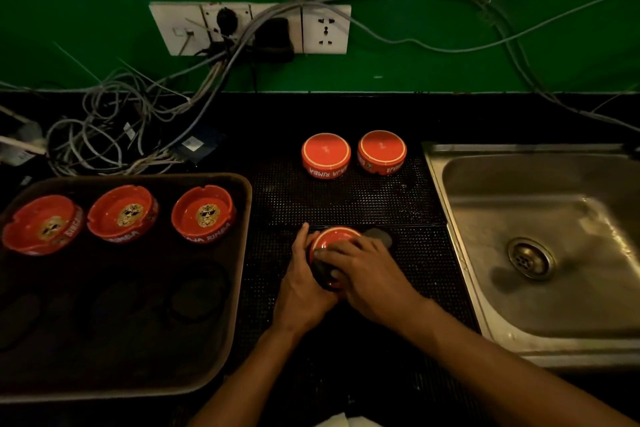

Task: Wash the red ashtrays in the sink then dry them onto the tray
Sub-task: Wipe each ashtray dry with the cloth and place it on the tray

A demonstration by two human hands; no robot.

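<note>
Three red ashtrays (204, 215) stand upright in a row along the far side of the dark tray (221, 350) on the left. Two more red ashtrays (326, 154) lie upside down on the black mat beside the sink (540, 295). Near the mat's middle a sixth red ashtray (330, 241) is tilted between my hands. My left hand (301, 284) grips its left side. My right hand (367, 270) lies over its top, pressing a dark cloth (379, 236) against it. The cloth shows beyond my fingers and under the ashtray.
A tangle of grey cables (114, 128) lies on the counter at the back left, running up to a white socket strip (256, 28) on the green wall. The steel sink's drain (530, 256) is uncovered. Something white (337, 421) shows at the bottom edge.
</note>
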